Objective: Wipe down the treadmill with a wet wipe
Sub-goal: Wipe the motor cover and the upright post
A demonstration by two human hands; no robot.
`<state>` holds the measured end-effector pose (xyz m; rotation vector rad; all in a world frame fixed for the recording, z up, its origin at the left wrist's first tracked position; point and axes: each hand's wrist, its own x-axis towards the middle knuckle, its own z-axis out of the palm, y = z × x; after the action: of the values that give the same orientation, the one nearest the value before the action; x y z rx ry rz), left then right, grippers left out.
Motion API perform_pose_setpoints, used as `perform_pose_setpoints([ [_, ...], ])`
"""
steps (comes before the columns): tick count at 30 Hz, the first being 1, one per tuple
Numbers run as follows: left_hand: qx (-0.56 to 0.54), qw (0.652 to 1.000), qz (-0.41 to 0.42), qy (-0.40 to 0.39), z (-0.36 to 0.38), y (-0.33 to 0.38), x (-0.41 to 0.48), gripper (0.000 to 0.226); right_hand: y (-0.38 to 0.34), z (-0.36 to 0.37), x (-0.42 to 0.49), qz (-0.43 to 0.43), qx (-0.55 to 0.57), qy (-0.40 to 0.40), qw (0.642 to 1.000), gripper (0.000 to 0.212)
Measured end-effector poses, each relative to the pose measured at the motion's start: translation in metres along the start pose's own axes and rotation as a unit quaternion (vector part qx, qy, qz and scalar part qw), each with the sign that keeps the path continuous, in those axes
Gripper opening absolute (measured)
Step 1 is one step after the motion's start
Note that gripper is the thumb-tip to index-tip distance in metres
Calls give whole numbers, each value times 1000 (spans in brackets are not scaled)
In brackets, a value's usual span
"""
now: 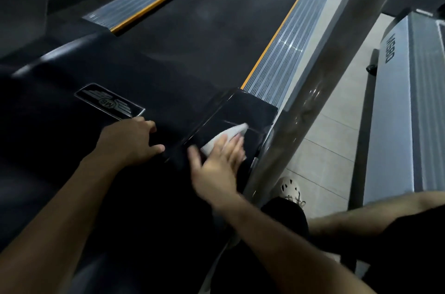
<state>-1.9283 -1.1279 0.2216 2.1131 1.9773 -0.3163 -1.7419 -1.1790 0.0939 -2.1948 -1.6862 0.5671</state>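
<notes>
Fingers of the right hand lie straight and close together, pressing the white wet wipe flat on the treadmill's glossy black right front corner, beside the grey upright. The left hand rests on the motor cover near the badge, its fingers loosely bent and holding nothing.

Person in black clothing and one white clog, forearms uncovered.

No sleeve is worn on either forearm down to the left hand and the right hand. A white clog, pierced with round holes, is worn on one foot. Black cloth is seen just below the clog and again well to its right; the garment cannot be told.
</notes>
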Motion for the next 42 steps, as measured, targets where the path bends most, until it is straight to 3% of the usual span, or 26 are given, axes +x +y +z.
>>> perform_pose_setpoints([
  [2, -2, 1000, 0, 1, 0, 1, -4, 62, 6, -19, 60, 121, -18, 59, 991, 100],
  [3, -7, 1000, 2, 3, 0, 1, -5, 62, 7, -27, 80, 164, -13, 42, 986, 97],
  [4, -14, 1000, 0, 5, 0, -1, -6, 62, 2, -29, 82, 147, 2, 27, 989, 95],
  [5, -21, 1000, 0, 3, 1, -5, -5, 61, -5, -24, 67, 79, 19, 23, 996, 94],
  [7, -44, 999, 11, -6, 1, -15, -2, 54, -18, -20, -3, -143, 41, 11, 989, 89],
  [9, -75, 997, 24, 7, 3, -25, -4, 47, -16, -25, -53, -352, 17, -60, 934, 79],
  [11, -90, 995, 18, 34, -2, -27, -17, 45, -20, -36, -22, -423, -12, -48, 905, 66],
  [12, -91, 995, 10, 44, -4, -28, -23, 45, -24, -42, 11, -392, -27, -34, 919, 62],
  [14, -87, 995, -10, 55, -8, -30, -34, 47, -24, -58, 94, -246, -96, -35, 964, 73],
  [16, -68, 996, -28, 50, -8, -34, -41, 50, -16, -60, 143, -148, -192, -76, 967, 90],
  [18, -50, 996, -56, 44, -9, -41, -42, 56, -39, -47, 112, -167, -206, -96, 959, 95],
  [19, -41, 996, -69, 35, -9, -45, -40, 59, -54, -39, 77, -209, -160, -114, 958, 93],
  [21, -35, 995, -93, 9, -10, -52, -35, 68, -73, -35, 13, -347, -78, -183, 917, 97],
  [22, -35, 994, -103, -5, -10, -57, -33, 73, -77, -40, 6, -367, -70, -215, 903, 101],
  [23, -34, 993, -111, -16, -10, -62, -33, 78, -75, -42, 24, -350, -69, -207, 911, 105],
  [26, -37, 989, -143, -27, -8, -81, -34, 90, -48, -54, 139, -168, -176, -141, 960, 118],
  [28, -41, 985, -162, -38, -6, -94, -36, 101, -45, -54, 172, -46, -211, -144, 966, 129],
  [30, -50, 982, -177, -47, -5, -106, -33, 113, -74, -48, 138, -103, -221, -178, 953, 131],
  [33, -57, 977, -192, -72, 0, -124, -23, 135, -99, -52, 56, -322, -139, -317, 881, 118],
  [34, -55, 976, -193, -82, 2, -128, -20, 144, -98, -55, 60, -331, -118, -330, 876, 120],
  [35, -57, 976, -191, -90, 4, -131, -17, 150, -91, -55, 80, -314, -123, -297, 893, 127],
  [37, -57, 975, -191, -100, 7, -134, -12, 147, -76, -47, 151, -192, -183, -197, 944, 149],
  [39, -42, 977, -187, -97, 4, -128, -14, 138, -73, -44, 194, -79, -249, -164, 951, 151],
  [40, -36, 977, -185, -96, 2, -127, -14, 136, -83, -45, 185, -84, -268, -186, 942, 146],
  [42, -27, 977, -188, -94, 0, -124, -12, 134, -102, -46, 119, -213, -214, -205, 931, 137],
])
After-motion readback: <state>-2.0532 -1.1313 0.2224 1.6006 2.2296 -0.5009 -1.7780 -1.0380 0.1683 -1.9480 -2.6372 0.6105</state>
